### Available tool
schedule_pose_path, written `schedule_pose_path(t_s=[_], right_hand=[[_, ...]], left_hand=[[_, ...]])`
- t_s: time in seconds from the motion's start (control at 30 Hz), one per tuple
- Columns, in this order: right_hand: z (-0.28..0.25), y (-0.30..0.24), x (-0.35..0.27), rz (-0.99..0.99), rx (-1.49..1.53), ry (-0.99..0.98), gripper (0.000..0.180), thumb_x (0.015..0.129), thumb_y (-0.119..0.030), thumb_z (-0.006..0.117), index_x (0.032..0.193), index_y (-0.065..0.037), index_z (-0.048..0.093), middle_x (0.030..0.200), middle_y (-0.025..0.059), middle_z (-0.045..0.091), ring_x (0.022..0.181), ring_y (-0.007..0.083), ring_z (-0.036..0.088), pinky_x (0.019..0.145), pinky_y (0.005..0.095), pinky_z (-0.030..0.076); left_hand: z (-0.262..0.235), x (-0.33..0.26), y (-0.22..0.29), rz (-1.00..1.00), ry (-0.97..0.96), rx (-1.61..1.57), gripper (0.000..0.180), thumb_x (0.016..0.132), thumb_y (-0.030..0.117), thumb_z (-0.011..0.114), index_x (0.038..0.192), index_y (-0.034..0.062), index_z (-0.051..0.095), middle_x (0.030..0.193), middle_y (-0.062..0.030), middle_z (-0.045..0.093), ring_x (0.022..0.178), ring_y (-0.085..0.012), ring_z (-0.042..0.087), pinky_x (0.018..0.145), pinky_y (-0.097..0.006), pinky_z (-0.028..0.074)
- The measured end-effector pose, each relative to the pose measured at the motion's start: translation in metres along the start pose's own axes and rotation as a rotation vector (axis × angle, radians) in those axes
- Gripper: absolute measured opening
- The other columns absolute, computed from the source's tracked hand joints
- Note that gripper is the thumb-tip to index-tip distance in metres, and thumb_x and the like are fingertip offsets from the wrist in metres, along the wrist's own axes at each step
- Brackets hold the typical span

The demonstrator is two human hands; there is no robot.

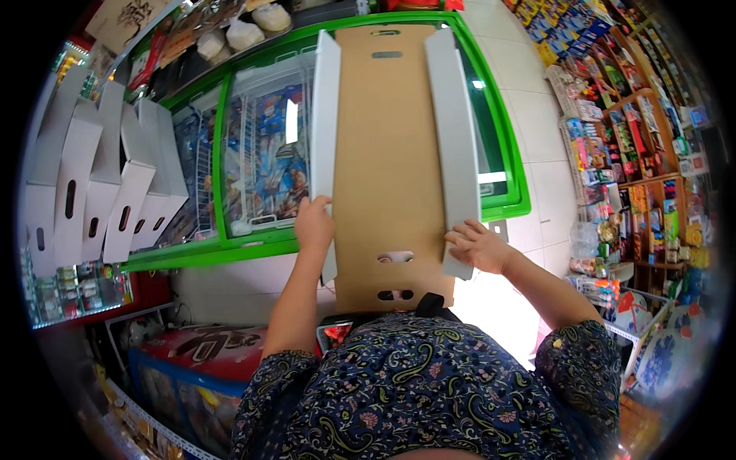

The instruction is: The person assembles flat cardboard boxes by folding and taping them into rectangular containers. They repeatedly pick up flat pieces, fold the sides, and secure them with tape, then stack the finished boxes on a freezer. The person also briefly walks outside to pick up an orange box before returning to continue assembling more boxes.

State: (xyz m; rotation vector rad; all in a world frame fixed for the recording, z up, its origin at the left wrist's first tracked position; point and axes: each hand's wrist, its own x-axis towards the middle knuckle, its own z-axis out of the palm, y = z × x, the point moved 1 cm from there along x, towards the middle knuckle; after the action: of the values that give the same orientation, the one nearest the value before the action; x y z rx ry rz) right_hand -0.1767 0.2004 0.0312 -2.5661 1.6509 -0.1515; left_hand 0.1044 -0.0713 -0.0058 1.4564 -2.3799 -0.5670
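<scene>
A long cardboard box blank (pixel 391 153) lies lengthways in front of me, brown on its inner face, with white side flaps folded up along both edges. Oval hand holes are cut through its near and far ends. My left hand (pixel 314 222) is closed on the left flap (pixel 325 123), near its front end. On the other side, my right hand (pixel 478 244) has its bent fingers over the right flap (pixel 454 138), gripping it near the front. The blank's near end reaches almost to my waist.
Under the blank is a green-framed chest freezer (pixel 230 153) with a glass top and packages inside. Several white folded boxes (pixel 100 176) stand at the left. Stocked shelves (pixel 644 146) line the right side beyond a tiled floor (pixel 529 130). A red chest (pixel 199 353) is at lower left.
</scene>
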Motion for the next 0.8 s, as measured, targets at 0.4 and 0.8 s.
schedule_pose_path(t_s=[0.4,0.8], right_hand=[[0.013,0.059,0.057,0.550,0.047,-0.155,0.015,0.075,-0.021,0.072,0.070,-0.008,0.068,0.077,0.0088,0.068,0.079,0.0300,0.065,0.071,0.0424,0.050],[0.021,0.062,0.065,0.507,-0.059,-0.154,0.007,0.071,-0.015,0.062,0.068,-0.013,0.067,0.072,0.0069,0.067,0.072,0.0268,0.065,0.069,0.0393,0.049]], left_hand=[[-0.019,-0.024,-0.008,0.363,0.023,-0.184,0.031,0.083,0.005,0.063,0.114,0.0085,0.065,0.138,-0.0253,0.041,0.107,-0.0426,0.054,0.091,-0.046,0.046],[-0.057,-0.036,-0.042,1.142,-0.308,0.511,0.065,0.074,0.005,0.058,0.138,0.0120,0.049,0.152,-0.0116,0.037,0.100,-0.0241,0.050,0.088,-0.037,0.039]])
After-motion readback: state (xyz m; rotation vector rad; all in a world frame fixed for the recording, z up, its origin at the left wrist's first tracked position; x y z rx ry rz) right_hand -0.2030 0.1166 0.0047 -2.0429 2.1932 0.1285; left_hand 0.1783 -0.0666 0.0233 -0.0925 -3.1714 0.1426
